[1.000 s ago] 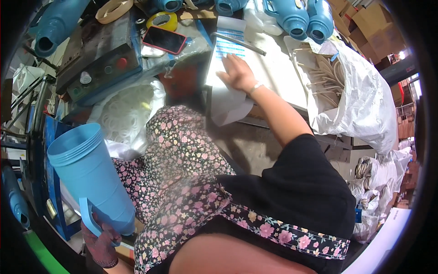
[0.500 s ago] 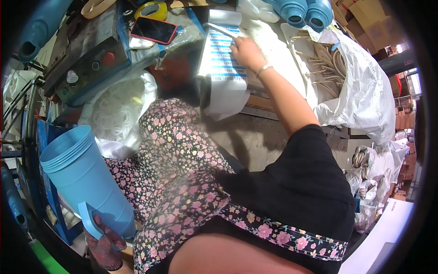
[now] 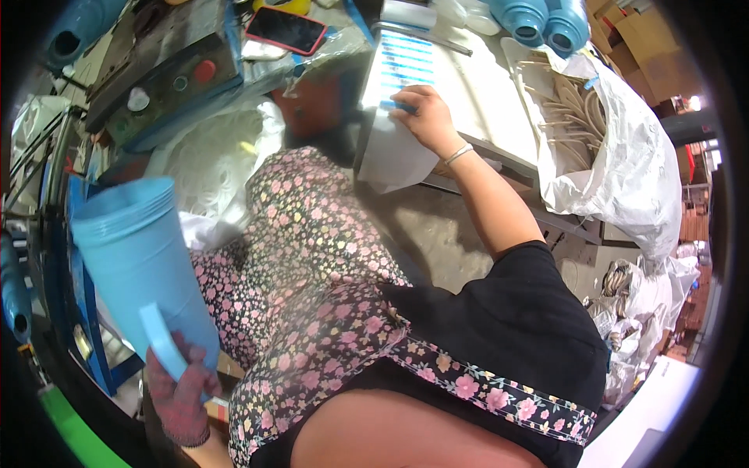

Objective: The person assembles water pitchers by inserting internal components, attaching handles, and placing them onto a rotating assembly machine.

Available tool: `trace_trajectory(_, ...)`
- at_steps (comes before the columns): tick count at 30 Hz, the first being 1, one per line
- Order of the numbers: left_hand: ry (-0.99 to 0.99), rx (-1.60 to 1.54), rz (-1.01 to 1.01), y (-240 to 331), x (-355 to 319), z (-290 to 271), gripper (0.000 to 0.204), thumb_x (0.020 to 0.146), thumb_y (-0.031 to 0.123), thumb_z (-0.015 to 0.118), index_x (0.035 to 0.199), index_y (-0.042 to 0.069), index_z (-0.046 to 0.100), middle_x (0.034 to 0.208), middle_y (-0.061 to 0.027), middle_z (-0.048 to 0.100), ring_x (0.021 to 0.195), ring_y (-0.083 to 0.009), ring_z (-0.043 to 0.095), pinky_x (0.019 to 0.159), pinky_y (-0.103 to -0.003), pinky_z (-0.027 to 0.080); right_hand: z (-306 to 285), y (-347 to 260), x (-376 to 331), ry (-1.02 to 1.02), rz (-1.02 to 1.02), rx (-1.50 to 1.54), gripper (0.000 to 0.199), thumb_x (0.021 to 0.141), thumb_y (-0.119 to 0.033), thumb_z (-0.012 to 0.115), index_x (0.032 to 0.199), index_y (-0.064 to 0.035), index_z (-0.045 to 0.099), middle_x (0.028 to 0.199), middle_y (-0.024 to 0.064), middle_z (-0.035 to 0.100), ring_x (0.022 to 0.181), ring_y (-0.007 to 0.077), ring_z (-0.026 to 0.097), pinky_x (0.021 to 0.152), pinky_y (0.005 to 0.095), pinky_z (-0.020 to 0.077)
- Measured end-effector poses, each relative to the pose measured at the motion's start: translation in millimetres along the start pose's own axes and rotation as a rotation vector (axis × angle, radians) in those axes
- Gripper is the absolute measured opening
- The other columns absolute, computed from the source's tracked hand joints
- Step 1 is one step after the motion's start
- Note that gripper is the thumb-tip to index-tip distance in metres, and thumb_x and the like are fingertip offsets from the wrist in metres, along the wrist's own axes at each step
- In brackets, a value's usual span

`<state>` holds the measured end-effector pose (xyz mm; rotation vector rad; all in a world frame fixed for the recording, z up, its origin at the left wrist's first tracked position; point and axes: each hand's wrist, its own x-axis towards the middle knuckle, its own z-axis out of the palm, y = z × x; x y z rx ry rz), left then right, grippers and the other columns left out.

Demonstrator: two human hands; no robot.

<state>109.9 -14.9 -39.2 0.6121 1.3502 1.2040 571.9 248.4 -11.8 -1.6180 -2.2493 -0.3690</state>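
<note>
My left hand (image 3: 181, 390), in a dark reddish knit glove, is closed round the handle of a light blue plastic jug (image 3: 136, 265). The jug tilts, its wide threaded mouth pointing up and away. On the bench ahead lies a white sheet of labels (image 3: 406, 66) with blue stripes, its lower end hanging over the bench edge. My bare right hand (image 3: 427, 121), a bracelet at the wrist, pinches at the lowest striped row; the fingertips partly hide what is between them. A thin rod (image 3: 449, 40) lies across the top of the sheet.
A bag of white rings (image 3: 211, 156) stands ahead on the left, near a machine panel with a red button (image 3: 204, 72). A phone (image 3: 286, 30) lies behind it. To the right is a white sack of beige handle-like parts (image 3: 573, 117); blue containers (image 3: 542, 27) stand at the back.
My right hand has drawn back toward me from the rod to the sheet's lower rows. The rod's right end now shows. The jug has risen slightly in my left hand.
</note>
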Motion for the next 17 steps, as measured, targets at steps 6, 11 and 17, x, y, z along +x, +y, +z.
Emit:
trace_trajectory(6, -0.296, -0.089, -0.010, -10, 28, 16, 0.055, 0.080, 0.006, 0.064, 0.130, 0.000, 0.042, 0.100, -0.0095, 0.059, 0.073, -0.0138, 0.057, 0.060, -0.027, 0.049, 11, -7, -23, 0.119, -0.225, -0.199, 0.020, 0.077, -0.012, 0.071, 0.096, -0.0097, 0.067, 0.106, 0.0080, 0.066, 0.101, 0.0301, 0.061, 0.087, 0.0395, 0.0497)
trace_trajectory(11, -0.255, -0.276, 0.016, -12, 31, 18, 0.048, 0.083, -0.001, 0.059, 0.130, -0.003, 0.045, 0.089, -0.0066, 0.059, 0.068, -0.0126, 0.055, 0.059, -0.026, 0.046, 9, -136, -12, 0.004, -0.071, 0.481, 0.007, 0.082, -0.008, 0.066, 0.089, -0.0041, 0.067, 0.094, 0.0057, 0.067, 0.086, 0.0196, 0.062, 0.077, 0.0322, 0.0499)
trace_trajectory(17, -0.278, 0.018, 0.038, -25, 35, 5, 0.044, 0.085, 0.007, 0.060, 0.127, 0.003, 0.047, 0.101, -0.0082, 0.061, 0.081, -0.0172, 0.060, 0.072, -0.030, 0.049, 9, -322, -2, -0.606, 0.034, 1.407, 0.016, 0.087, -0.017, 0.067, 0.097, -0.0041, 0.067, 0.081, 0.0008, 0.065, 0.074, 0.0068, 0.057, 0.066, 0.0218, 0.0471)
